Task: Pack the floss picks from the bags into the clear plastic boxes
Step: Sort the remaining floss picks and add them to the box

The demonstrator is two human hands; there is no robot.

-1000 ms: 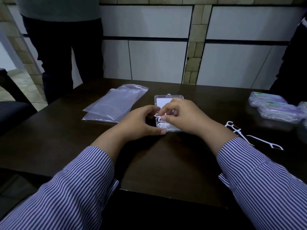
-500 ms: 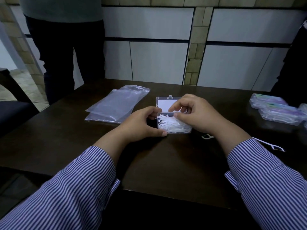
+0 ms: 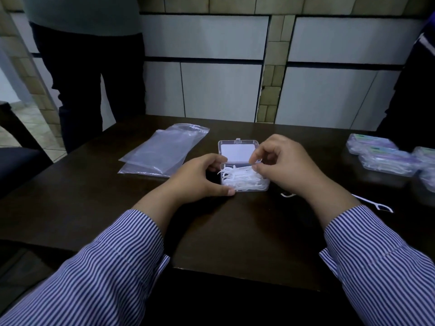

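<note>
A small clear plastic box (image 3: 244, 182) is seen in the middle of the dark table (image 3: 235, 231). Its lid (image 3: 237, 150) is laid open and flat on the far side. The box is filled with a heap of white floss picks (image 3: 242, 178).

The box is held at its left side by the left hand (image 3: 200, 178). The fingers are curled round the far left corner, and the thumb is pressed against the near left corner. So the left grip is closed on the box.

The right hand (image 3: 289, 165) is held over the right side of the box. Its fingers are bent, and the tips of the thumb and first finger are brought close together at the right end of the heap. One floss pick seems to be pinched there, but the pinch is too small to be seen well, so it cannot be told for sure.

Two empty clear bags (image 3: 164, 150) are laid flat to the left of the box, one on top of the other. Full closed boxes (image 3: 386, 157) with purple inside are stacked at the right edge of the table. One loose floss pick (image 3: 374, 203) is left on the table near the right wrist. A small white piece (image 3: 287, 195) is seen just under the right hand, partly hidden.

Both arms are covered by striped sleeves (image 3: 117, 267). A standing person (image 3: 89, 67) in dark trousers is seen behind the table at the far left
</note>
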